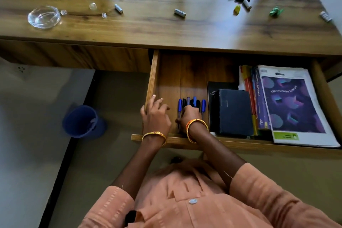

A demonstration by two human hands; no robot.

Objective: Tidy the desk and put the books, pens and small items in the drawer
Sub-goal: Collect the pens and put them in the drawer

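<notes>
1. From where I'm watching, the right hand is down in the drawer with its fingers curled over a bunch of pens. It looks like it's gripping them, but I can't tell exactly which ones the fingertips pinch.
2. The pens are blue and black, lying side by side near the drawer's front edge, caps pointing toward the back.
3. The left hand sits just left of that. Its fingers are loosely spread, the thumb side rests against the drawer's left wall, and it's holding nothing that I can see.
4. Both wrists have gold bangles and cross over the front rail of the drawer, which is pulled out under the right half of the tabletop.
5. Books are stacked in the drawer's right half: a dark book just beside the pens, colourful spines next to it, and a purple-covered book against the right wall.
6. Small stuff is scattered all over the tabletop: batteries like this one near the middle, a glass ashtray by the left edge, clear pebbles, and green paper bits toward the right edge.
7. On the floor to the left of the drawer there's a blue bin.
</notes>
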